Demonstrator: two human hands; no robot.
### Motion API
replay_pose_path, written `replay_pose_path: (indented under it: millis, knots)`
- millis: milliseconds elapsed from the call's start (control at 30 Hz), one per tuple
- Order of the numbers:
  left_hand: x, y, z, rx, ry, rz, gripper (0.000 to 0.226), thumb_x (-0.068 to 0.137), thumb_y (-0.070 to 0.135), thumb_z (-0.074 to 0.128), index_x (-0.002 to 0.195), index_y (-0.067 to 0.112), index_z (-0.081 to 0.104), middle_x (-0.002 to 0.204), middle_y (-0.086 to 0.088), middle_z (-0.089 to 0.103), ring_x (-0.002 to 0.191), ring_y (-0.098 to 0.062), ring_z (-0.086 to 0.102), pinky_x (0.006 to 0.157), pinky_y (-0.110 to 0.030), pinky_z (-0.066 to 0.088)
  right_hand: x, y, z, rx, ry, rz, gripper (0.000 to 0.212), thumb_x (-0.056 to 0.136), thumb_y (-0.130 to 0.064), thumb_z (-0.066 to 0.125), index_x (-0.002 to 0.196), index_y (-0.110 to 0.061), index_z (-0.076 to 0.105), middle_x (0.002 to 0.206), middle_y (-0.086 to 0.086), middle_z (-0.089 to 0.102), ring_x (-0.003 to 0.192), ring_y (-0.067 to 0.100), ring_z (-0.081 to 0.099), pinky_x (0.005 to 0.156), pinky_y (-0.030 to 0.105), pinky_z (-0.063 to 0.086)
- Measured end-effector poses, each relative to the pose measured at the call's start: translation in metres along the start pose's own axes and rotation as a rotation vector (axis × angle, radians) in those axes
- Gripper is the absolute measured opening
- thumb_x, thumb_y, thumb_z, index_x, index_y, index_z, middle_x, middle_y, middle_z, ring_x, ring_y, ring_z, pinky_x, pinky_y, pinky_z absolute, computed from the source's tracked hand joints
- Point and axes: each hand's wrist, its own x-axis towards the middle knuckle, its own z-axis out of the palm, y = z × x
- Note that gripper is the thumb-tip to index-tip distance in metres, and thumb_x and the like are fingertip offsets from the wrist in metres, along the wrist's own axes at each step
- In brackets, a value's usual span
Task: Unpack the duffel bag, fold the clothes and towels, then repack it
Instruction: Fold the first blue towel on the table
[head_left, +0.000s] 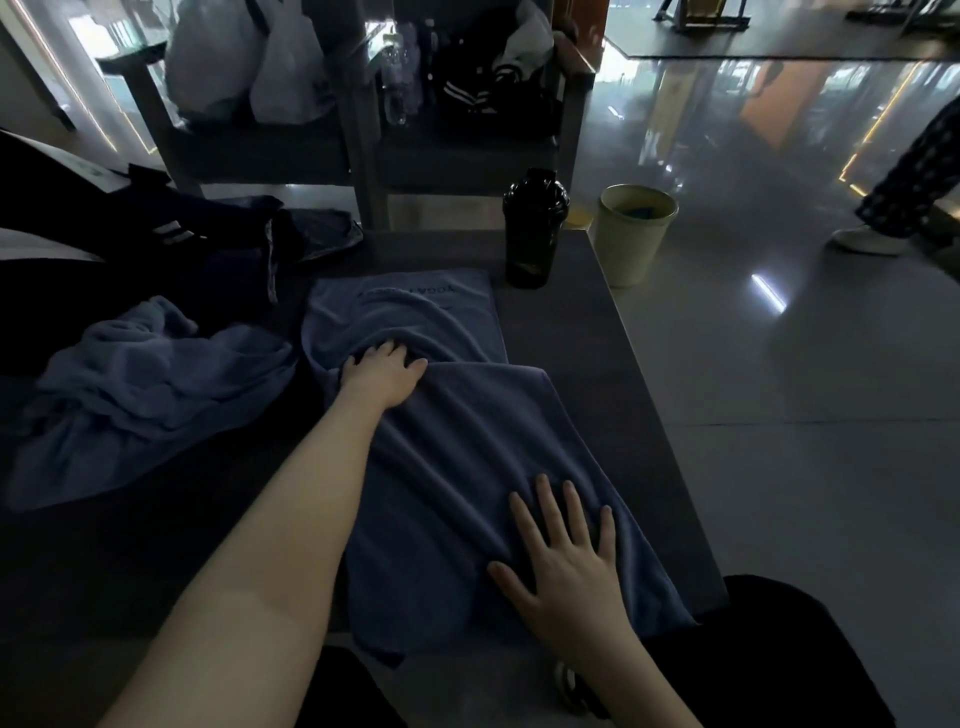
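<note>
Right hand (566, 564) flat, fingers spread, on blue towel (457, 431); left hand (384, 376) curled into its far fold — advise smoothing wrinkles and squaring edges before folding.

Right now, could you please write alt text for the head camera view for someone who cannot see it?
A person's right hand presses flat on a blue towel spread on a dark table, while the left hand grips a fold farther up. A crumpled towel and dark clothes lie to the left; a black bottle stands beyond.
</note>
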Motion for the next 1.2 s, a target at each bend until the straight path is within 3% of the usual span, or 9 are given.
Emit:
replay_pose_path:
  millis: [167, 267, 367, 600, 767, 900, 1033, 1133, 1200]
  knots:
    - [-0.024, 0.008, -0.003, 0.068, 0.192, 0.037, 0.047, 0.1, 0.04, 0.034, 0.138, 0.015, 0.045, 0.146, -0.004, 0.038, 0.134, -0.024, 0.033, 0.11, -0.047, 0.022, -0.002, 0.001, -0.001, 0.023, -0.019, -0.004, 0.072, 0.089, -0.07, 0.009, 0.139, -0.029, 0.041, 0.145, 0.006, 0.044, 0.135, 0.03, 0.033, 0.105, 0.053, 0.014]
    - [-0.072, 0.006, 0.015, -0.032, 0.45, 0.163, 0.033, 0.097, 0.03, 0.046, 0.125, 0.016, 0.056, 0.129, -0.003, 0.052, 0.121, -0.023, 0.045, 0.102, -0.04, 0.029, -0.001, 0.001, -0.005, 0.009, 0.018, -0.069, 0.091, 0.074, -0.08, -0.014, 0.149, -0.033, 0.006, 0.158, 0.001, -0.002, 0.146, 0.031, -0.002, 0.109, 0.055, -0.008]
    - [-0.118, -0.002, 0.033, -0.076, 0.405, 0.224, 0.031, 0.096, 0.033, 0.047, 0.122, 0.02, 0.059, 0.126, 0.002, 0.056, 0.118, -0.018, 0.048, 0.099, -0.037, 0.031, 0.0, -0.002, -0.012, 0.052, -0.025, -0.053, 0.094, 0.067, -0.083, -0.013, 0.148, -0.034, -0.013, 0.148, -0.005, -0.032, 0.141, 0.024, -0.027, 0.107, 0.055, -0.023]
    - [-0.196, -0.009, 0.069, -0.037, 0.003, 0.001, 0.055, 0.098, 0.053, 0.03, 0.142, 0.022, 0.038, 0.15, -0.001, 0.027, 0.139, -0.022, 0.024, 0.113, -0.047, 0.021, 0.012, -0.019, -0.022, 0.122, -0.075, -0.001, 0.08, 0.089, -0.071, 0.021, 0.151, -0.028, -0.004, 0.157, 0.006, -0.021, 0.144, 0.03, -0.02, 0.11, 0.062, -0.013]
    - [-0.198, -0.015, 0.088, 0.009, 0.072, 0.021, 0.064, 0.099, 0.053, 0.027, 0.152, 0.023, 0.01, 0.161, 0.001, 0.002, 0.147, -0.021, 0.001, 0.117, -0.05, 0.011, -0.001, -0.011, -0.028, 0.229, 0.023, -0.013, 0.077, 0.091, -0.064, 0.034, 0.152, -0.024, 0.011, 0.159, 0.008, -0.009, 0.146, 0.026, -0.008, 0.115, 0.055, -0.003]
    - [-0.189, -0.014, 0.082, 0.05, 0.104, -0.01, 0.06, 0.098, 0.053, 0.031, 0.149, 0.024, 0.021, 0.156, -0.004, 0.014, 0.143, -0.026, 0.013, 0.113, -0.049, 0.017, -0.031, 0.012, -0.032, 0.242, 0.243, -0.045, 0.059, 0.091, -0.053, 0.049, 0.139, -0.02, 0.043, 0.153, 0.006, 0.029, 0.142, 0.023, 0.022, 0.115, 0.047, 0.009]
    - [-0.207, 0.003, 0.083, 0.125, 0.47, 0.079, 0.034, 0.094, 0.038, 0.051, 0.119, 0.015, 0.052, 0.123, -0.007, 0.046, 0.114, -0.025, 0.045, 0.091, -0.035, 0.038, -0.051, 0.025, -0.023, 0.117, 0.05, -0.123, 0.079, 0.086, -0.064, 0.047, 0.149, -0.024, 0.022, 0.159, -0.002, 0.009, 0.146, 0.016, 0.003, 0.116, 0.047, 0.0]
    - [-0.224, 0.009, 0.095, -0.012, 0.412, 0.215, 0.034, 0.094, 0.042, 0.051, 0.112, 0.014, 0.058, 0.113, -0.003, 0.052, 0.107, -0.021, 0.05, 0.084, -0.033, 0.04, -0.052, 0.031, -0.017, 0.001, -0.034, -0.162, 0.101, 0.078, -0.061, 0.061, 0.152, -0.024, 0.005, 0.16, 0.0, -0.005, 0.147, 0.018, -0.005, 0.116, 0.049, -0.002]
    - [-0.233, 0.005, 0.1, 0.017, 0.313, 0.229, 0.052, 0.09, 0.052, 0.052, 0.127, 0.016, 0.052, 0.124, -0.003, 0.046, 0.116, -0.021, 0.045, 0.09, -0.034, 0.04, -0.053, 0.033, -0.013, -0.08, 0.025, -0.189, 0.107, 0.063, -0.042, 0.082, 0.15, -0.019, 0.023, 0.158, 0.006, 0.018, 0.144, 0.024, 0.021, 0.112, 0.053, 0.02]
